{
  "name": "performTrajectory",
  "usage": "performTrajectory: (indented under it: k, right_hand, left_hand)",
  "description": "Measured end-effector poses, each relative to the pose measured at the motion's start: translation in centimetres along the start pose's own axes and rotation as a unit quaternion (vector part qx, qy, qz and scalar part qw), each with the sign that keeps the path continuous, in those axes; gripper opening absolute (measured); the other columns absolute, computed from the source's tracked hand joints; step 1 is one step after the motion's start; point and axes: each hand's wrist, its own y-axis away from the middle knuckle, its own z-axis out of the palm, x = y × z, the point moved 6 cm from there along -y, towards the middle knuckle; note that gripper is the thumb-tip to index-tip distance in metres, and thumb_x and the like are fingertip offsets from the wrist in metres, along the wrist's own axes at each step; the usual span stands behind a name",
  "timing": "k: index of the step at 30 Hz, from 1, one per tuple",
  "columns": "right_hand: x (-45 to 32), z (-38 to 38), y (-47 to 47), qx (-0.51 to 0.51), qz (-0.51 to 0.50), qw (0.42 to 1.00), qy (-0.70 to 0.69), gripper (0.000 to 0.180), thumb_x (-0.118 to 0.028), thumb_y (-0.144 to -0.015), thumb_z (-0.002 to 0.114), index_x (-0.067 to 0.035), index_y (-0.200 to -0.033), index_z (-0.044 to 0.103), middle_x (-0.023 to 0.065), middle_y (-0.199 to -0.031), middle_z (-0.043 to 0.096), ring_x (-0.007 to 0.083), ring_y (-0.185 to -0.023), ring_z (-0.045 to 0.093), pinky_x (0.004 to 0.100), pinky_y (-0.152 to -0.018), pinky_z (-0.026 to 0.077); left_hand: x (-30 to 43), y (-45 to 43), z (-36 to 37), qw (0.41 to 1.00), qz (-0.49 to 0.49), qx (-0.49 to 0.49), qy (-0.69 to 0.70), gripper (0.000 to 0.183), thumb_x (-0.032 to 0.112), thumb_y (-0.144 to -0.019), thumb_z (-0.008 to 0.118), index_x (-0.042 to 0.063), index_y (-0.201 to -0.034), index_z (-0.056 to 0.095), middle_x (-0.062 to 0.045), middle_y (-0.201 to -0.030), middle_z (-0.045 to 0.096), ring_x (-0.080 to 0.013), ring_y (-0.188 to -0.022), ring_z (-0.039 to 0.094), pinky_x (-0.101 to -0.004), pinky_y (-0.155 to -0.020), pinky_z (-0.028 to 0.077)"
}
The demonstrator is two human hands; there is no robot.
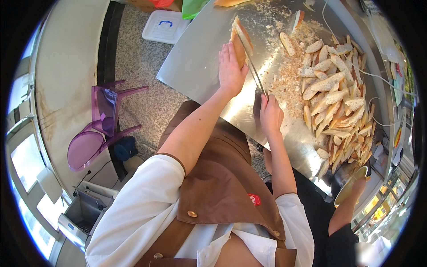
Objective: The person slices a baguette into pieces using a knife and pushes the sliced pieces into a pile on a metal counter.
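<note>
My left hand holds a piece of crusty bread against the steel tabletop. The bread's brown crust faces me, and a pale cut face shows along its right side. In my right hand is the handle of a long knife. Its narrow blade slants up and left to the bread, with the tip end at the cut face. How deep the edge sits in the bread cannot be made out. Both hands are over the near left part of the table.
Many cut bread sticks are heaped on the right, beside scattered crumbs. A white cable crosses the heap. Another person's hand holds a bowl at the lower right. A purple transparent chair and lidded white box stand left.
</note>
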Motion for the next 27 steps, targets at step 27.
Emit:
performTrajectory:
  k: [27]
  right_hand:
    - [4.2,-2.4,2.1,0.082,0.19,0.971,-0.116,0.044,-0.042,-0.102,0.04,-0.004,-0.096,0.061,0.0237,-0.079,0.067,0.0457,-0.074,0.064,0.0515,-0.065,0.049]
  left_hand:
    - [0.1,-0.2,-0.1,1.0,0.01,0.007,-0.027,0.079,0.017,-0.084,0.064,-0.008,-0.145,0.021,-0.028,-0.143,0.035,-0.0413,-0.138,0.03,-0.0479,-0.117,0.023]
